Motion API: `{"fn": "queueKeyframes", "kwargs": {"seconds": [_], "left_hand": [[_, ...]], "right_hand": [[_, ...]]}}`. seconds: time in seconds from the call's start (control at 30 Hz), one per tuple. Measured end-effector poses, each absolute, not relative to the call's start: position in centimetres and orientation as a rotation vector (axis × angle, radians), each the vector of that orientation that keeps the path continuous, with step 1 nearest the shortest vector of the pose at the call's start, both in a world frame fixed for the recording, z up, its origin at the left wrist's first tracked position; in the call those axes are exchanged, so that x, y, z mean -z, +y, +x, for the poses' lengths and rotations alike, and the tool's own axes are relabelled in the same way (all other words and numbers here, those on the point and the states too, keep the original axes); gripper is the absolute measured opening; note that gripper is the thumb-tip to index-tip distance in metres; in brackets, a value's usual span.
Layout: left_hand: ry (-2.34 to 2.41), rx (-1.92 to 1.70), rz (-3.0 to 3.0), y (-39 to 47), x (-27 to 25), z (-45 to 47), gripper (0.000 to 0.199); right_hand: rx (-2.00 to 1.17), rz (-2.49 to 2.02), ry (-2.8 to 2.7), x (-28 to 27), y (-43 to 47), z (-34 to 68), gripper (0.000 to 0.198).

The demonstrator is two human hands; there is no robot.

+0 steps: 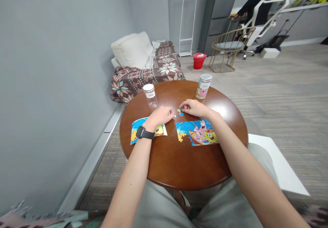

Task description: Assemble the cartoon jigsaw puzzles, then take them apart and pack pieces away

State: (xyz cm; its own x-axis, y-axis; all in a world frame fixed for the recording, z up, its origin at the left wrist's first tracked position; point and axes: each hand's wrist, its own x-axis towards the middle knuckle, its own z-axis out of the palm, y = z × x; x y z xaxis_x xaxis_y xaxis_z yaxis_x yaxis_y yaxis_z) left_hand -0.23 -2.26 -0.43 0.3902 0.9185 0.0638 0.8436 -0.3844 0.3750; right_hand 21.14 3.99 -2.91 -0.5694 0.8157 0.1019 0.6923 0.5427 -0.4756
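Note:
A partly assembled jigsaw puzzle of cartoon figures lies on the round table, with a gap at its lower left edge. My right hand is above it, its bent fingertips closed on loose blue and yellow puzzle pieces. My left hand, with a black watch on the wrist, has its fingers curled together beside a small pale piece; whether they hold anything is hidden. Under my left hand and wrist lies a printed picture sheet with similar cartoon art, partly covered.
On the brown table stand a clear white-lidded jar and a printed can with a silver lid. Beyond are a patterned covered sofa, a red bin and a gold-framed chair. A person is at the back right.

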Motion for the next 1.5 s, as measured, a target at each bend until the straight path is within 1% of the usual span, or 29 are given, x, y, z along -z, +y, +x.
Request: {"fn": "queueKeyframes", "kwargs": {"seconds": [0.1, 0.2, 0.3, 0.43, 0.5, 0.53, 0.6, 0.63, 0.7, 0.73, 0.8, 0.87, 1.0, 1.07, 1.37, 1.5], "left_hand": [[1.422, -0.630, 2.067, -1.8, 0.4, 0.3, 0.023], [1.167, -0.756, 1.637, -1.7, 0.0, 0.1, 0.032], [0.863, -0.635, 1.448, -2.5, -0.6, -1.1, 0.044], [0.654, -0.190, 1.423, -3.8, -0.7, -2.9, 0.055], [0.637, -0.266, 1.342, -3.9, -0.3, -2.9, 0.062], [0.645, -0.472, 1.294, -3.8, -0.1, -2.6, 0.062], [0.647, -0.948, 1.213, -3.4, 0.0, -1.6, 0.059], [0.666, -1.124, 1.191, -3.1, 0.0, -1.0, 0.057], [0.768, -1.337, 1.179, -2.5, -0.1, -0.1, 0.050], [0.838, -1.368, 1.194, -2.3, -0.1, 0.2, 0.048], [1.012, -1.312, 1.236, -1.9, 0.2, 0.4, 0.041], [1.223, -1.143, 1.304, -1.5, 0.8, 0.2, 0.033], [1.663, -0.859, 1.606, -1.3, 1.9, 0.0, 0.019], [1.773, -0.783, 1.723, -1.4, 2.0, 0.2, 0.013], [1.759, -0.717, 1.788, -1.5, 1.9, 0.5, 0.003], [1.742, -0.725, 1.803, -1.4, 2.1, 0.6, 0.005]], "right_hand": [[-0.581, -1.251, -2.495, 2.9, 3.9, 21.1, 0.027], [-0.569, -1.255, -2.511, 2.9, 3.8, 20.9, 0.030], [-0.550, -1.240, -2.522, 2.9, 3.6, 20.8, 0.031], [-0.561, -1.231, -2.516, 3.0, 3.6, 20.7, 0.029], [-0.568, -1.236, -2.510, 3.0, 3.6, 20.7, 0.029], [-0.571, -1.240, -2.508, 3.1, 3.7, 20.7, 0.028], [-0.577, -1.243, -2.507, 3.2, 3.7, 20.7, 0.028], [-0.582, -1.240, -2.509, 3.2, 3.7, 20.7, 0.028], [-0.590, -1.230, -2.509, 3.3, 3.7, 20.7, 0.027], [-0.592, -1.226, -2.508, 3.4, 3.8, 20.8, 0.027], [-0.589, -1.221, -2.504, 3.4, 3.8, 20.8, 0.028], [-0.579, -1.217, -2.505, 3.5, 3.8, 20.8, 0.028], [-0.577, -1.219, -2.507, 3.4, 3.8, 20.8, 0.027], [-0.583, -1.229, -2.507, 3.3, 3.8, 20.7, 0.025], [-0.650, -1.295, -2.476, 2.6, 3.3, 20.7, 0.013], [-0.658, -1.287, -2.461, 2.8, 3.4, 20.8, 0.012]]}}
